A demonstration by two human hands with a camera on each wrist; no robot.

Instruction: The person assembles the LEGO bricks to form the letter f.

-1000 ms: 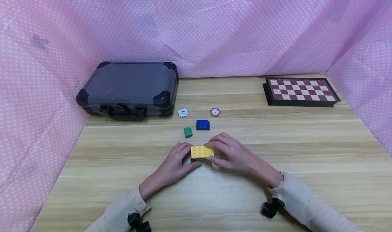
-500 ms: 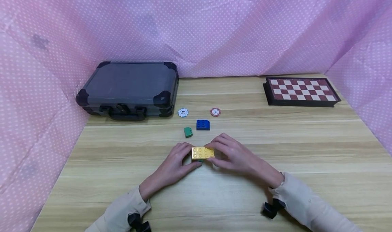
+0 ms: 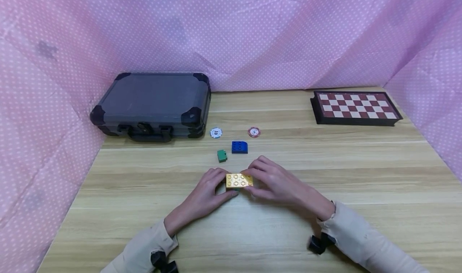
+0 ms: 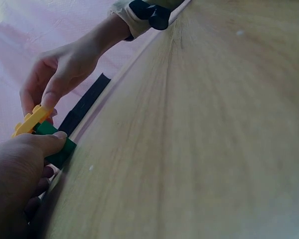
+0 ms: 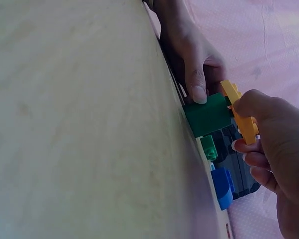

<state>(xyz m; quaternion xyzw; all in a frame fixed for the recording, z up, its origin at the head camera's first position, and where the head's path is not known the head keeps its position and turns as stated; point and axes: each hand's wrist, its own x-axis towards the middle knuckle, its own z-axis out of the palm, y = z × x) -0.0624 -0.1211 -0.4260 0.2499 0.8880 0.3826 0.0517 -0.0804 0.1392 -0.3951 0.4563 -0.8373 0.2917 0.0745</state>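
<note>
A yellow studded brick sits on top of a green brick on the wooden table. My left hand pinches the green brick from the left, thumb on its near side. My right hand pinches the yellow brick at its right end, and the brick looks tilted in the wrist views. Behind them lie a small green brick and a blue brick, both untouched.
A dark hard case lies at the back left. A white chip and a red chip lie in front of it. A folded chessboard sits at the back right. Pink dotted cloth walls the table.
The yellow brick has sunk slightly lower between the hands. Hands and other objects stay where they were.
</note>
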